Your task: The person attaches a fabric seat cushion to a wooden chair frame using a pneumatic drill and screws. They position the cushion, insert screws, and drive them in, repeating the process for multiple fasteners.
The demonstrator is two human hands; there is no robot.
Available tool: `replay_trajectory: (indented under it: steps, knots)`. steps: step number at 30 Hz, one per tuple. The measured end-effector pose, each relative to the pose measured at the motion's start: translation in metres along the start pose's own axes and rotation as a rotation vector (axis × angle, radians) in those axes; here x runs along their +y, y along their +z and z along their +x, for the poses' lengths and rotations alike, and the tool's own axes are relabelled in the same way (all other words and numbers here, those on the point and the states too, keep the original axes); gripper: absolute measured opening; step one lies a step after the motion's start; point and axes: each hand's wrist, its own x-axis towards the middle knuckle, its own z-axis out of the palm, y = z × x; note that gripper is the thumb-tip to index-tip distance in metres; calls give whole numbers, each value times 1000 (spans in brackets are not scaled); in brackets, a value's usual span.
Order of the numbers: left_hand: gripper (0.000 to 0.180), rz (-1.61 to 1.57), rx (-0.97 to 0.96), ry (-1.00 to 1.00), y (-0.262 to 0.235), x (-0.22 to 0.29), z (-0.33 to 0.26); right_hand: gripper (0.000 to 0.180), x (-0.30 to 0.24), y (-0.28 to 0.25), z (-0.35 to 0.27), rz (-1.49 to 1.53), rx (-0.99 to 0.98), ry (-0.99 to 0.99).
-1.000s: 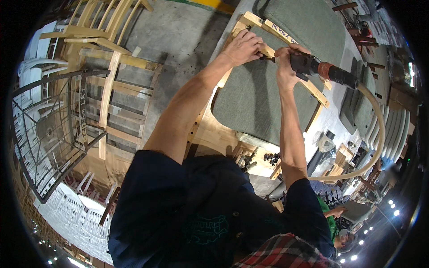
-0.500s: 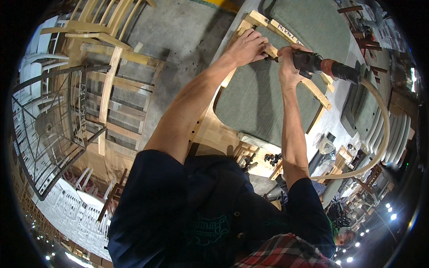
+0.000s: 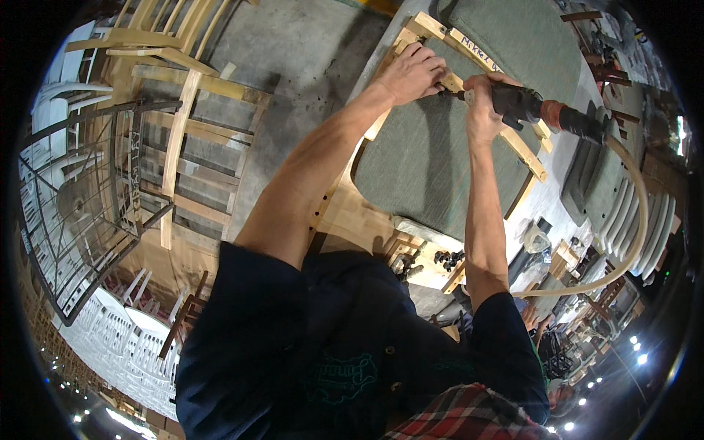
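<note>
My right hand (image 3: 482,110) is wrapped around a black air screwdriver (image 3: 517,105) with a reddish band near its back end. A tan air hose (image 3: 636,183) runs from that end. The tool's tip points left, toward the fingertips of my left hand (image 3: 414,73). Those fingers are bent together beside a light wooden frame (image 3: 429,24); what they pinch, if anything, is hidden. The frame lies over a grey-green upholstered seat pad (image 3: 411,158). A wooden strip with handwriting (image 3: 469,48) crosses its far side.
Another grey-green pad (image 3: 506,29) lies beyond the frame. Black knobs (image 3: 447,259) and a plastic bag (image 3: 537,238) are near my right forearm. Stacked white curved pieces (image 3: 645,227) stand at the right. On the left are a wooden pallet (image 3: 209,150), a black wire rack (image 3: 73,213) and wooden chair parts.
My right hand and the screwdriver have shifted slightly right, so more of the tool's tip shows between the hands. The left hand has moved slightly right too.
</note>
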Motion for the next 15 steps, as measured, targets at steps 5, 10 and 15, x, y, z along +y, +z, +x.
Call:
replay_trajectory:
  steps: [5,10,15]
  knots:
    - [39,1,5,19,3,-2,-1,17,6,7,4,31,-18,-51]
    - [41,23,0,16,1,0,0,20,-1,2,4,-47,-73,-60]
    - [41,-1,-4,26,0,-1,1,19,3,5,2,103,11,4]
